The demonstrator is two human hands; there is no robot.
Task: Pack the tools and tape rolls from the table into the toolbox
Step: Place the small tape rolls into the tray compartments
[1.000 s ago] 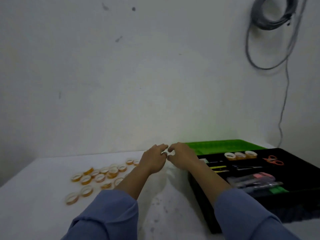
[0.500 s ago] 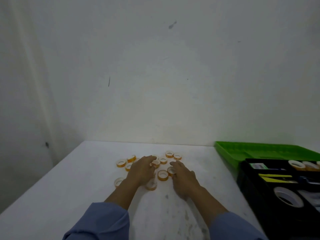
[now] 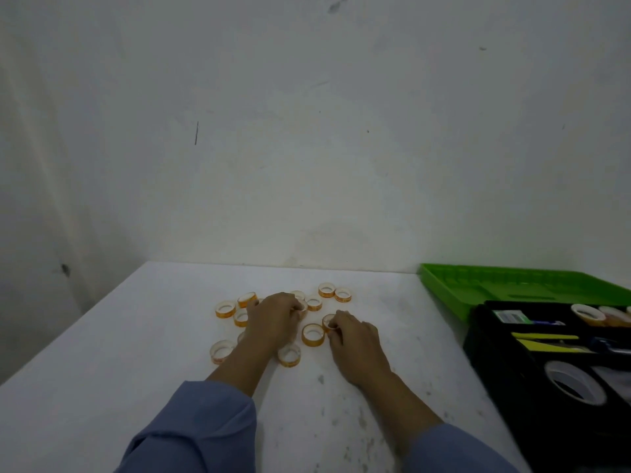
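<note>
Tape rolls [image 3: 312, 334] cluster on the table [image 3: 136, 336], bare surface to their left, toolbox [image 3: 485, 339] at its right edge. Left hand [image 3: 273, 320], palm down, pinches one roll [image 3: 303, 306]; right hand [image 3: 355, 341] pinches another roll [image 3: 328, 321].

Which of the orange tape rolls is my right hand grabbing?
The tilted roll pinched at the right hand's fingertips, just right of the flat roll between the hands. The left hand grips a farther roll.

Table [image 3: 136, 370], matt white, speckled; tape rolls [image 3: 312, 334], glossy orange film; toolbox [image 3: 495, 370] at 3 o'clock, black plastic; lid [image 3: 478, 288], smooth green plastic; sleeves [image 3: 205, 421], blue cloth.
</note>
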